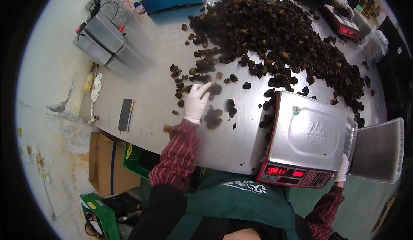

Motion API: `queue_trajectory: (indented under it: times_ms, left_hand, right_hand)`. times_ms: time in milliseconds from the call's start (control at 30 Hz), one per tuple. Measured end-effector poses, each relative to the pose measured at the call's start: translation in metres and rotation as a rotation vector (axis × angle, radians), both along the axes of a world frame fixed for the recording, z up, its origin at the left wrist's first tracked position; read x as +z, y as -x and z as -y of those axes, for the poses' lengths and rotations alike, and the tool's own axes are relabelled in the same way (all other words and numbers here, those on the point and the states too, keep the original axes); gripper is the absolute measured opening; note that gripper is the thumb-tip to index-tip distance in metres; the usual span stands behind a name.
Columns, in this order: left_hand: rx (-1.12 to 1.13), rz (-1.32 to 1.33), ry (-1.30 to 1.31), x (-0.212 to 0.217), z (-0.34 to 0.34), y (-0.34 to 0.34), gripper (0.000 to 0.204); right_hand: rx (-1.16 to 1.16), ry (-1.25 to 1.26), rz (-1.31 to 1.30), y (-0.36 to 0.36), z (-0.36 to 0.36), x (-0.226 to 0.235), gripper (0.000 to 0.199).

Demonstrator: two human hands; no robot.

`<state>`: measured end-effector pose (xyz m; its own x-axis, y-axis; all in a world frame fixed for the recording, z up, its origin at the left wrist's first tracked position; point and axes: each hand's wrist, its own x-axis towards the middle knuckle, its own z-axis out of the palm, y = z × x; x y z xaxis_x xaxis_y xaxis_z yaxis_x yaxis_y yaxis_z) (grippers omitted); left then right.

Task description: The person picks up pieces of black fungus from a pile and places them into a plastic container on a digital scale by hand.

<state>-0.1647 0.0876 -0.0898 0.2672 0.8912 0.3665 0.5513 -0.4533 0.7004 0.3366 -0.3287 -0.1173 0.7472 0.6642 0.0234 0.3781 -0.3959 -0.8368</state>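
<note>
My left hand [197,101], in a white glove, reaches over the steel table among loose dark brown pieces [214,118] that look like dried mushrooms. Its fingers are stretched out and apart, with the tips by several of these pieces. A red electronic scale [307,130] with a bare metal plate and lit red digits stands at the front right. My right hand [342,169], also gloved, is low at the scale's right side, beside the stacked clear plastic trays [376,151]. Its fingers are mostly hidden, so their grip cannot be made out.
A large heap of the dark pieces [262,29] covers the table's far middle and right. Grey containers [101,38] and a phone [125,114] lie on the left. A blue box [173,0] stands far back. Another person's gloved hand [340,0] is at a second scale [341,21].
</note>
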Motion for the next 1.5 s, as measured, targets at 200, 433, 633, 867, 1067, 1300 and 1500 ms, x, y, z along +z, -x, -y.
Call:
queue_trajectory:
  times_ms: [200,433,633,867,1067,1300,1500]
  left_hand:
    - [0.029,-0.605,0.017,-0.014,-0.023,0.021,0.026]
    - [0.02,-0.477,-0.122,0.022,-0.002,0.033,0.042]
    - [-0.124,-0.699,-0.113,-0.01,-0.019,-0.011,0.022]
    - [-0.343,-0.084,-0.086,0.06,0.008,-0.076,0.014]
    - [-0.852,0.133,-0.585,0.099,0.091,-0.198,0.01]
    - [-0.903,0.031,-0.32,0.103,0.078,-0.197,0.037]
    - [-0.148,-0.605,-0.321,0.03,-0.059,-0.075,0.034]
  right_hand:
    - [-0.295,0.355,0.786,0.003,-0.001,0.033,0.022]
    - [0.162,-0.081,0.862,0.105,-0.046,0.123,0.012]
    - [0.57,0.103,0.827,0.16,-0.084,0.138,0.03]
    - [-0.241,0.206,0.405,0.131,-0.057,0.087,0.05]
    - [-0.243,-0.003,-0.141,0.145,-0.086,0.085,0.04]
    - [-0.264,0.087,-0.028,0.141,-0.099,0.095,0.037]
    - [-0.238,-0.001,0.062,0.13,-0.094,0.09,0.033]
